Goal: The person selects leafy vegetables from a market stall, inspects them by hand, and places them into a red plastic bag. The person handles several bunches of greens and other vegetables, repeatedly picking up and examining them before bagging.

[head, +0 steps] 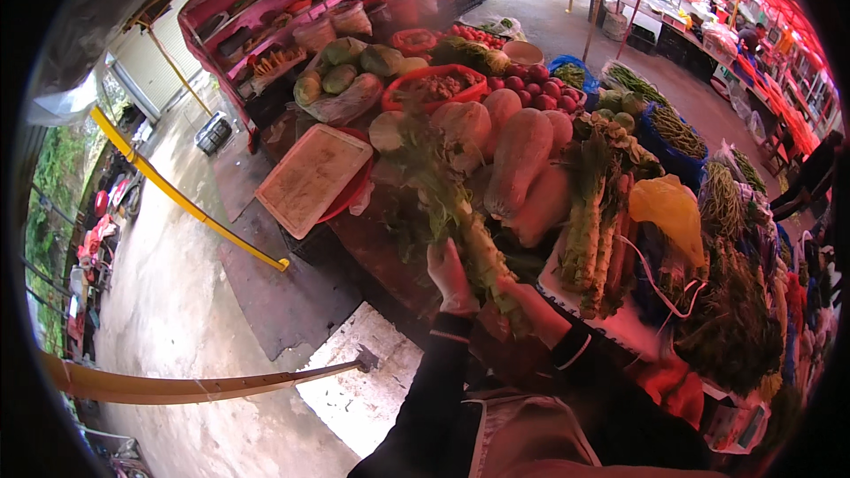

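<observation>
A long celtuce stalk (483, 249) with a pale, knobbly stem and blurred green leaves at its far end lies slantwise before me. My right hand (534, 309) is closed around the lower stem. At the leafy side, my left hand (453, 275) grips the greens near the stem; its fingertips are partly hidden. Just past the stalk rest several long pale pumpkins (521, 156). More celtuce stalks (588, 239) lie side by side to the right of my right hand, on a white surface.
A dirty white tray (315, 179) rests on a red basin (352, 192) at left. A yellow plastic bag (667, 212) and dark leafy greens (727, 318) are at right. Red onions (538, 87) sit farther back. Yellow poles (192, 196) cross the left side; a white board (358, 378) lies below.
</observation>
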Tool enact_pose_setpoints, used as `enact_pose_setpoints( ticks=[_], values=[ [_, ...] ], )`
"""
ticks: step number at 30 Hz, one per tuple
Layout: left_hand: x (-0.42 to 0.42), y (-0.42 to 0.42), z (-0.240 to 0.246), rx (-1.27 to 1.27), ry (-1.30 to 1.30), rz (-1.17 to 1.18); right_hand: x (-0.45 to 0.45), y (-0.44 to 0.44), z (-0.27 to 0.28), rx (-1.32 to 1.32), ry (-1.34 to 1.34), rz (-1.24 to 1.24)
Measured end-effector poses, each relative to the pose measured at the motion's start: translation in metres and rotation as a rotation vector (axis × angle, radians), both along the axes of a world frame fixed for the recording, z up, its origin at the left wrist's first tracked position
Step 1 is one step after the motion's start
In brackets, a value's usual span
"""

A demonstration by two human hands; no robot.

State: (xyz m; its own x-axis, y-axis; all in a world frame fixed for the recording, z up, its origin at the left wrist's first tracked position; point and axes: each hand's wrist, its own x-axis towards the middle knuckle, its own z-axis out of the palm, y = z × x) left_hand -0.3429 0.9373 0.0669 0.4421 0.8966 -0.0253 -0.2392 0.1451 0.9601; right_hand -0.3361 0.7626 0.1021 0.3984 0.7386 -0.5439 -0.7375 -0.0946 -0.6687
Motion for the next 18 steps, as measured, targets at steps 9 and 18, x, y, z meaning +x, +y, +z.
enact_pose_setpoints(
  ticks=[9,18],
  values=[
    [-0.018,0.004,-0.071,0.127,0.22,-0.371,0.029,-0.015,-0.021,0.92,0.913,-0.188],
    [0.085,-0.011,0.017,0.223,-0.117,-0.787,0.015,-0.041,-0.017,0.662,0.436,-0.176]
  ],
)
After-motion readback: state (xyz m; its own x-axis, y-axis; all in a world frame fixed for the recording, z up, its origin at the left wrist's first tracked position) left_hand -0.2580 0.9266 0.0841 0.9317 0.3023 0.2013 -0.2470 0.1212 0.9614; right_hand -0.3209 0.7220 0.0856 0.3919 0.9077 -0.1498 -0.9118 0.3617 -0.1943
